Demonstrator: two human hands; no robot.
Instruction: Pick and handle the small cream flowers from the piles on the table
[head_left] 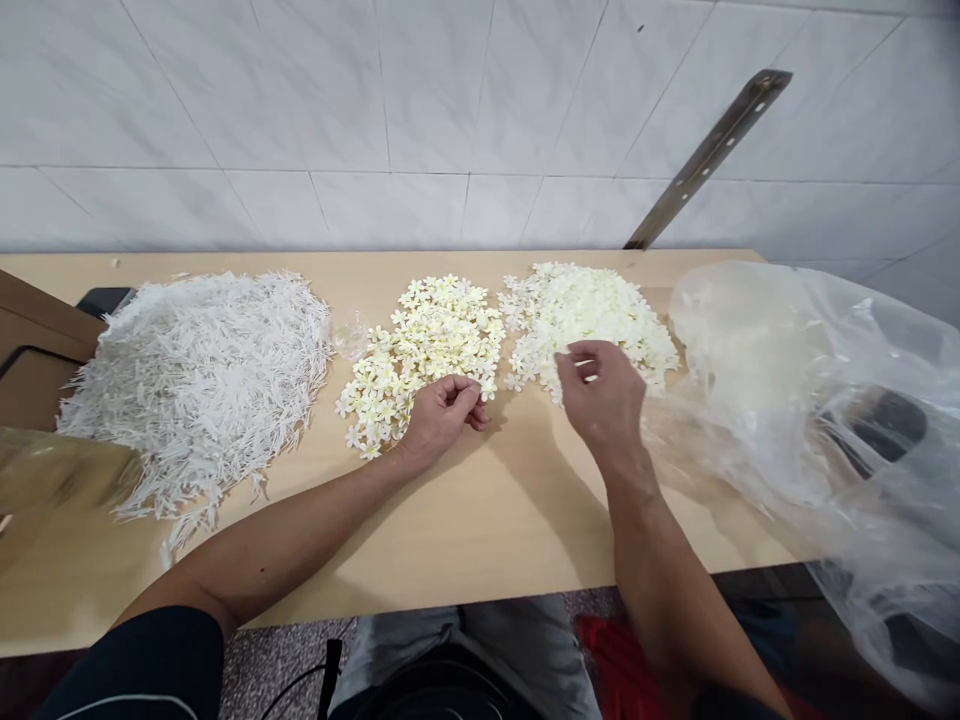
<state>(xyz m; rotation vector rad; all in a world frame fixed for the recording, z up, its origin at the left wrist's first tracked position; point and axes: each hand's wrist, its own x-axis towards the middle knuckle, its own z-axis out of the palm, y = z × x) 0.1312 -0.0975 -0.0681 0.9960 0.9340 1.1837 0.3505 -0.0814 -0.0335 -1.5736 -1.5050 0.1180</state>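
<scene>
Handwork at close quarters

Fingers of the left hand curl tight into the palm at the 5 o'clock edge of the yellow-centred flowers; whether they hold anything cannot be told. The right hand bends over the 6 o'clock edge of the white flowers, a pinch unclear. White stems lie at 9 o'clock on the table, a plastic bag at 3. The flower heaps nearly touch, so a brushing wrist could mix them.
</scene>
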